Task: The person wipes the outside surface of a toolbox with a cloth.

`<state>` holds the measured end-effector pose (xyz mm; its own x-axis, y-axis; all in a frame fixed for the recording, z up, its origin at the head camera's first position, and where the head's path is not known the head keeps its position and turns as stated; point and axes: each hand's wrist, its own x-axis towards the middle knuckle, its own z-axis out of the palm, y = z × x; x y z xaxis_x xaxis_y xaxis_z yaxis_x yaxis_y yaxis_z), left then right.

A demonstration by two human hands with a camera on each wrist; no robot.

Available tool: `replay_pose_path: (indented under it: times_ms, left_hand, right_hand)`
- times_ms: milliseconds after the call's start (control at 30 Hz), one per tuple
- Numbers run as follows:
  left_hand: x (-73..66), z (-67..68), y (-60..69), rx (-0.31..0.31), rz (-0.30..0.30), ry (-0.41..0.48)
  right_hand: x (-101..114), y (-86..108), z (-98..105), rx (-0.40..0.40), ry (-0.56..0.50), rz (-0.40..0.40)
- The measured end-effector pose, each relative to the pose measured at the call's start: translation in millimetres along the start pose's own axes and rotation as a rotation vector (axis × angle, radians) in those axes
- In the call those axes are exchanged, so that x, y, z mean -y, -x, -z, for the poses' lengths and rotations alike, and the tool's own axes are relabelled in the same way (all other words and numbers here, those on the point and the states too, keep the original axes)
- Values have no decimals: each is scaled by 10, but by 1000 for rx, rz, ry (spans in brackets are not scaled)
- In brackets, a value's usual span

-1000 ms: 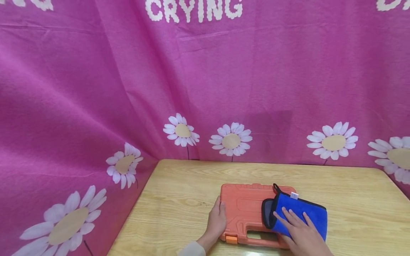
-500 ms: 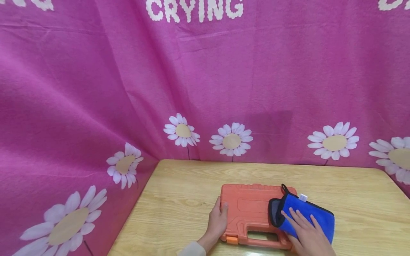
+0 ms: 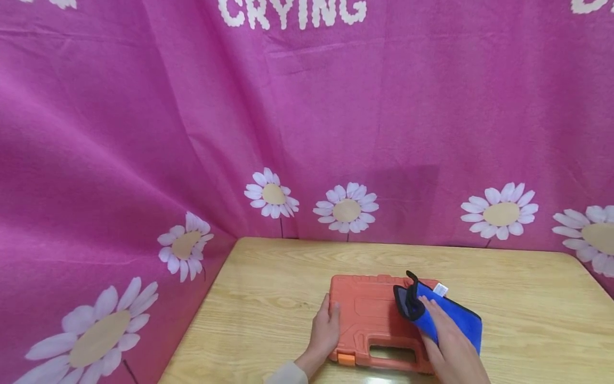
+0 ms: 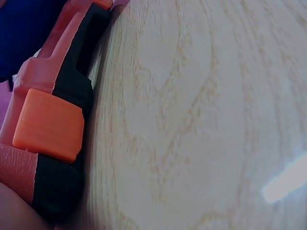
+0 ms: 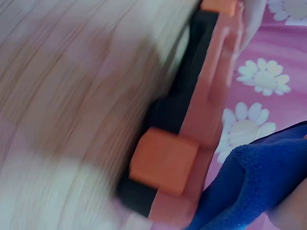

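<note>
A red plastic tool case (image 3: 364, 304) with a handle cutout and orange latches lies flat on the wooden table. My left hand (image 3: 323, 333) grips its left edge, with the thumb near the top face and the fingers along the side. On the right part of the lid, my right hand (image 3: 453, 346) holds a blue cloth (image 3: 462, 320) with black trim, a loop, a white tag and a grey underside. Part of the cloth bunches up between thumb and fingers. In the right wrist view, the folded cloth (image 5: 259, 177) hangs beside the case's orange latch (image 5: 164, 160).
The wooden table (image 3: 268, 282) reaches back to a pink curtain (image 3: 384, 122) printed with daisies and lettering, which also closes off the left side. Table surface (image 4: 192, 120) lies along the case's latch side.
My right hand first slides the cloth slightly right across the case, then back left. The hand turns from lying flat to gathering the cloth, whose near edge folds up. My left hand stays put.
</note>
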<state>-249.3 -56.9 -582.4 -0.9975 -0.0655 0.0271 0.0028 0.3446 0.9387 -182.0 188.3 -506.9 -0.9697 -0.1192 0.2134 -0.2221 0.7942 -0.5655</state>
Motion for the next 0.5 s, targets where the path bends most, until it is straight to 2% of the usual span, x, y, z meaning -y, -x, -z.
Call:
replay_pose_path:
  times_ms: [133,233,333,433,500]
  left_hand:
    - [9,3,-3,9,-5,0]
    - [12,4,-5,11,6,-3]
    - [9,9,-10,11,1,-9]
    - [11,13,-9,-3,-63,-7]
    - [-8,28,7,-11,-97,54]
  right_hand:
    - [213,16,-72,-40,-62,40]
    - [358,22,-171,-27,-95,77]
    - [472,24,-297,20,-113,120]
    - [512,10,-426,115,-129,241]
    - [506,-5,-527,172,-103,371]
